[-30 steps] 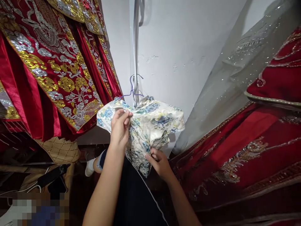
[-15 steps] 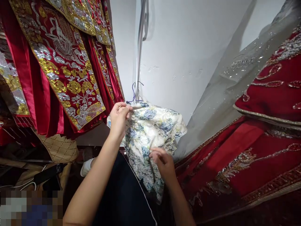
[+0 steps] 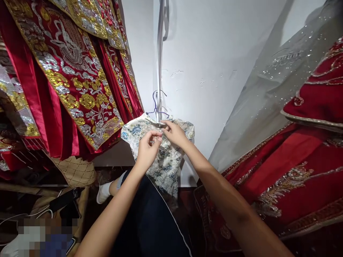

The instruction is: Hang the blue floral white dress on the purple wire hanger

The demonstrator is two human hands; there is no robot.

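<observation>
A short-sleeved white top or dress with blue flowers [image 3: 167,167] hangs before me on a thin purple hanger [image 3: 154,103]. With thumb and fingers pinched together, my left hand [image 3: 147,148] is at the front of the garment, just below the neckline. My right hand [image 3: 175,134] pinches the neckline edge at the centre, close to the left fingertips. Whatever small part lies between the left fingers is too small to make out. The garment's lower end falls into shadow beside a dark cloth.
Red robes with gold and silver embroidery [image 3: 88,100] hang on the left. A red beaded garment [image 3: 294,171] and sheer sparkling fabric [image 3: 257,96] fill the right. A metal pole [image 3: 159,53] runs up the white wall [image 3: 203,43]. A wooden chair [image 3: 83,203] stands lower left.
My right hand has risen from the lower front of the garment to the neckline. My left hand has moved from the shoulder to the centre front. The garment now hangs straighter, facing me.
</observation>
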